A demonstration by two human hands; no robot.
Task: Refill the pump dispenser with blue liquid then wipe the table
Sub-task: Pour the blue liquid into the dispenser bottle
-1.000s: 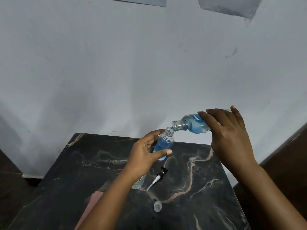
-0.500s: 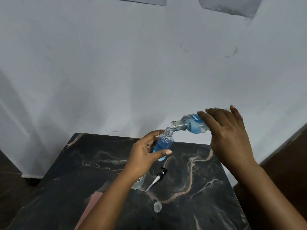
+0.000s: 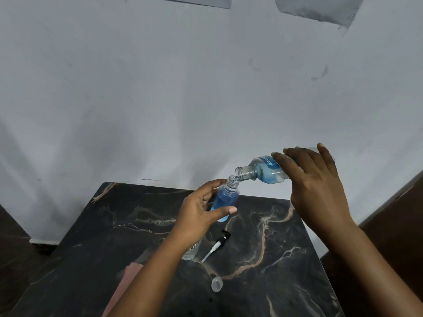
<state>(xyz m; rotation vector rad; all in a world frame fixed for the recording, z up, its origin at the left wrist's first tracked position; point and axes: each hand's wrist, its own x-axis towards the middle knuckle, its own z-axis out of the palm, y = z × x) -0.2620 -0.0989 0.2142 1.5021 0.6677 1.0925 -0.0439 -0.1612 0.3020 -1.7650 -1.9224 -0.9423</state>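
Gripped the small clear blue-filled dispenser bottle (image 3: 225, 199) in left hand (image 3: 198, 213), tilted clear refill bottle (image 3: 263, 170) grasped in right hand (image 3: 318, 179), at centre frame; better to have poured slowly, mouths aligned.

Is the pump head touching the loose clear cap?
Apart. The head view shows bare table between the pump head and the clear cap.

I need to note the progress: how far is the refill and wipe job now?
Done: pump head and clear cap lie on the table. In hand: right hand tips the refill bottle into the dispenser, gripped by the left hand. Left: refit pump, wipe.
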